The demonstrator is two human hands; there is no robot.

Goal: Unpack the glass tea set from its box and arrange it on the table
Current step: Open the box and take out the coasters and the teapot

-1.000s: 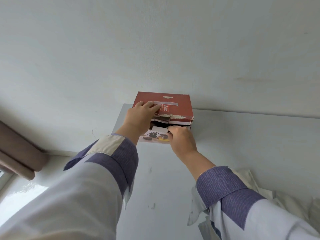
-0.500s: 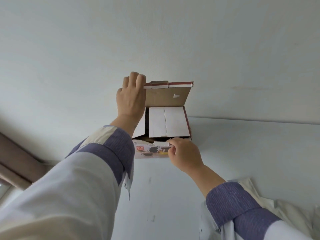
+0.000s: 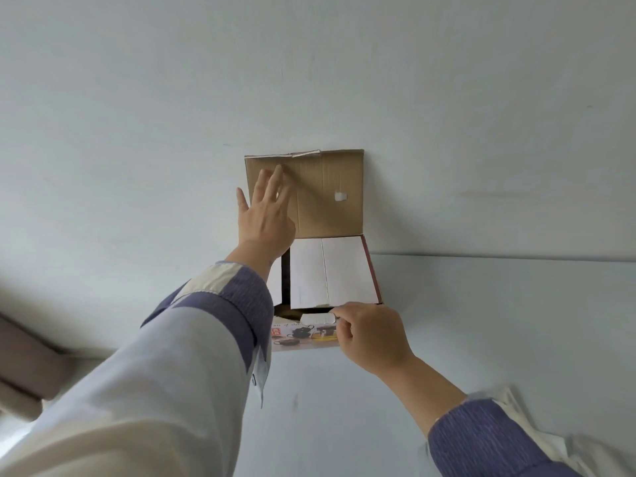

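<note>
The tea set box [image 3: 375,280] stands at the far edge of the pale table [image 3: 499,321], against the wall. Its brown cardboard lid [image 3: 330,194] is flipped up flat against the wall. White inner cartons [image 3: 330,270] fill the opening; no glassware shows. My left hand [image 3: 265,215] rests on the lid's inner face with fingers spread. My right hand [image 3: 371,335] pinches the box's front flap [image 3: 318,318] at the near rim, above the printed front panel [image 3: 303,335].
A white wall [image 3: 309,80] rises right behind the box. Crumpled white cloth [image 3: 537,438] lies at the lower right of the table. A brown padded edge [image 3: 24,359] shows at the far left.
The lid went from shut to fully open against the wall, pushed up by my left hand, which let go of its edge and now lies flat on it. My right hand stays at the front rim.
</note>
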